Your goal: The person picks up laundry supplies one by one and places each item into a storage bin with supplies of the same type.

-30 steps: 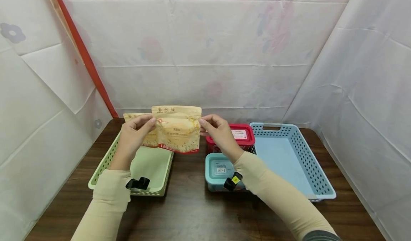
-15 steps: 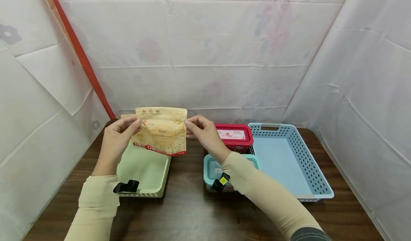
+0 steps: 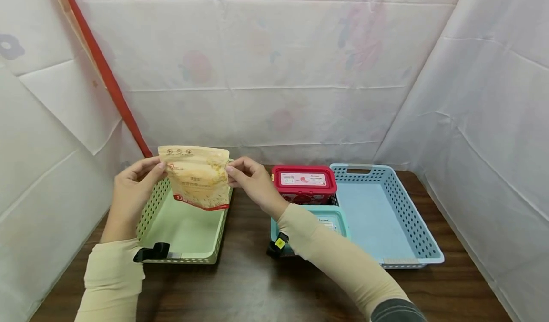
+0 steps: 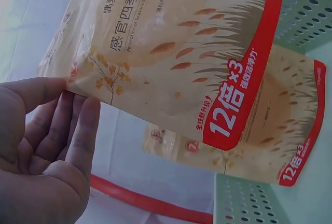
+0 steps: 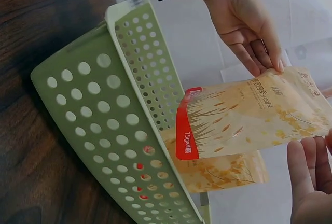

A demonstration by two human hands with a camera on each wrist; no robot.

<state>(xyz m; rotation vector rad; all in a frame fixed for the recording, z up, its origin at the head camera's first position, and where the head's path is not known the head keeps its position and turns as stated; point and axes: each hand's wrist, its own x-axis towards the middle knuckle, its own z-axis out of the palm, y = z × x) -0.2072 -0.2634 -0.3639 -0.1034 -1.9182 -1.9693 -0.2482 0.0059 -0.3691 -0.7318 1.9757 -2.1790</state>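
A: What do we see from the head camera?

B: We see a person's left hand (image 3: 130, 188) and right hand (image 3: 257, 184) holding up a cream pouch (image 3: 197, 176) above a green basket (image 3: 184, 234) on a dark wooden counter (image 3: 240, 284). Each grip pinches one side edge between thumb and fingers.

A: And to the right?

B: We find a red-lidded box (image 3: 304, 178), a teal-lidded box (image 3: 330, 217) nearer us, partly behind the right sleeve (image 3: 334, 250), and a blue basket (image 3: 381, 217) beside them.

A: From the left wrist?

B: We see the left grip pinching the pouch's edge close up; its red band reads "12倍×3". Behind it, a second, matching pouch (image 4: 298, 105) stands tilted in the green basket.

A: The right wrist?

B: We look past the green basket's perforated wall: the pouch slants between both hands, the right one cut off by the frame. We cannot tell whether the pouch touches the rim.
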